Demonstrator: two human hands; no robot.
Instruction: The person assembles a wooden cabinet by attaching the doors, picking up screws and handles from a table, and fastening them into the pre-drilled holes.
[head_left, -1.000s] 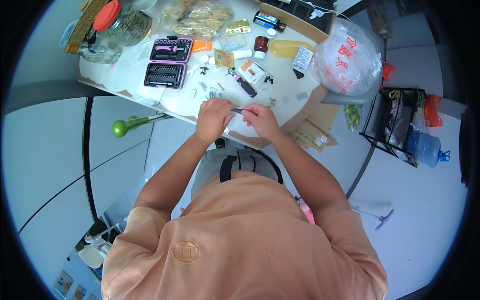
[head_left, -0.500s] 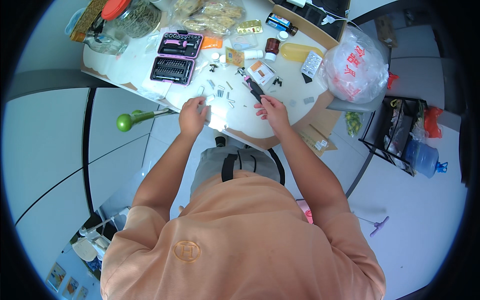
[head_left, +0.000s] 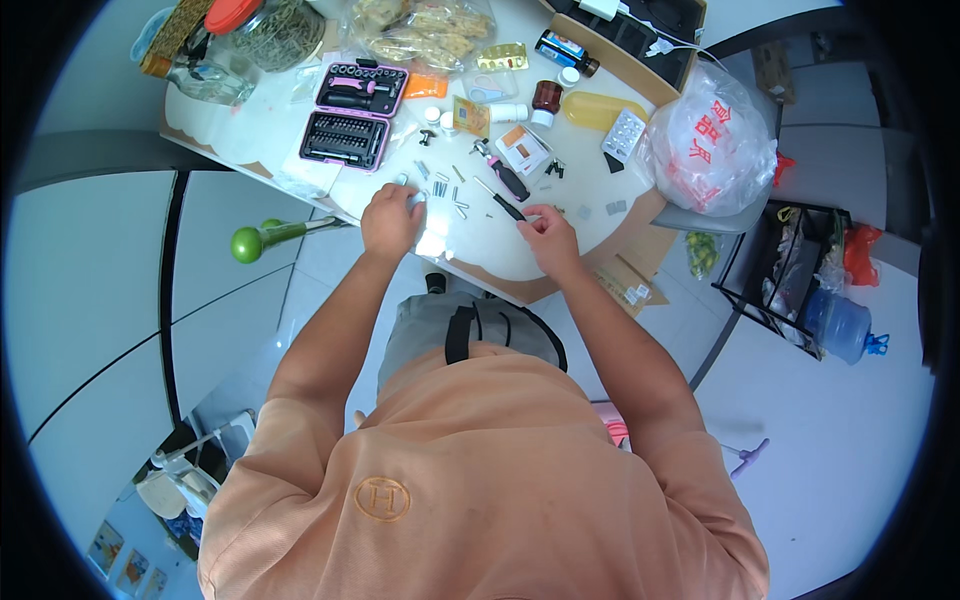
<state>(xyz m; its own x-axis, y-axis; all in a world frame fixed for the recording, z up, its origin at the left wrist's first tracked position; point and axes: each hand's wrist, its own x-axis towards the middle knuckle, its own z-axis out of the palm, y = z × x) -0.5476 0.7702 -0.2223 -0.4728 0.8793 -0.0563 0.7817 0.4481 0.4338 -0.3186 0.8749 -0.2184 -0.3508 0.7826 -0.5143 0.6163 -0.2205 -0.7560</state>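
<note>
My right hand point(head_left: 549, 242) pinches the black handle of a slim screwdriver point(head_left: 508, 207), whose metal shaft points up and to the left. Beside it on the table lies a pink-and-black ratchet driver point(head_left: 505, 175). My left hand point(head_left: 389, 221) is curled at the table's front edge, closed on a small pale piece point(head_left: 416, 200). Another small pale piece point(head_left: 401, 180) is just beyond its fingers. Several short grey metal pieces point(head_left: 440, 188) are scattered between my hands. Farther back, a pink-and-black tool case point(head_left: 345, 140) stands open with its bits and sockets.
Small black parts point(head_left: 555, 168), a white-and-orange box point(head_left: 523, 148), a brown bottle point(head_left: 546, 96) and a blister pack point(head_left: 625, 133) lie behind the drivers. A stuffed plastic bag point(head_left: 710, 145) stands right. Left are a glass bottle point(head_left: 215, 85) and a red-lidded jar point(head_left: 275, 38).
The slim screwdriver now shows in my right hand, apart from the ratchet driver on the table. My left hand has shifted slightly right and closed around the small pale piece.
</note>
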